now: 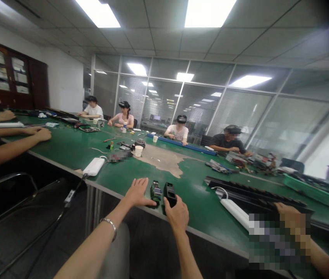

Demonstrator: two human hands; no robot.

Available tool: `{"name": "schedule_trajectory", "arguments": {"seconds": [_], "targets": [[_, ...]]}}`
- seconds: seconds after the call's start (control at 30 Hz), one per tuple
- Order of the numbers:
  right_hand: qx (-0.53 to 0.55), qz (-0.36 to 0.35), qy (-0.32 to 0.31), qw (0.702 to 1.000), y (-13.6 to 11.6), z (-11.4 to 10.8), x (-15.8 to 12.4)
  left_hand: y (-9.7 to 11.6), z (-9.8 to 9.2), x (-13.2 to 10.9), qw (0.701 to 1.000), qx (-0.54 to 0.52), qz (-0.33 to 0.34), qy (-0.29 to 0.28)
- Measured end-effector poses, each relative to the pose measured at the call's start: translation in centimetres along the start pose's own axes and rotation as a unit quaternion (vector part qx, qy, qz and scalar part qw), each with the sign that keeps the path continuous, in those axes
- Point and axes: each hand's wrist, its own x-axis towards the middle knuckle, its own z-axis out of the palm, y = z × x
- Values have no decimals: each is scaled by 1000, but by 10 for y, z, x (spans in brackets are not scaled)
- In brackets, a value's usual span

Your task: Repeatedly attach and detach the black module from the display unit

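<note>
The fingers of the left hand [137, 192] are spread open and rest on the green tabletop [195, 207], their tips just beside a small green circuit board module [156, 191]; whether they touch it is hard to tell. The right hand [177, 219] is closed around the near end of a black plastic casing [170, 195], which lies just beside the module near the table's edge. A silver bracelet [108, 224] circles the left wrist. Further right lie a white power strip [234, 212] and a black metal rail [254, 197], with a co-worker's hand [288, 215] partly pixelated at lower right. Toward upper centre, seated people [178, 131] sit along the table's far side.
</note>
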Motion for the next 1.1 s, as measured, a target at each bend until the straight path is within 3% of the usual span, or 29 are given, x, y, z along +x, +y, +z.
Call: {"name": "schedule_trajectory", "arguments": {"seconds": [0.17,0.4,0.53,0.63,0.87,1.1], "targets": [[8,-2,7,1000,1,4,0,-1,0,0,1000,-1,-8,2],[146,85,7,986,2,-4,1,0,-7,-2,1000,-16,0,10],[239,113,21,964,-16,-14,-1,0,-8,-2,1000,-20,0,17],[276,72,24,958,-36,-15,-2,-1,-7,-1,1000,-20,4,23],[203,-1,32,979,-64,-2,-1,-3,-5,-2,1000,-10,6,29],[106,17,22,994,-81,-1,-4,-4,-4,-3,999,3,15,32]]}}
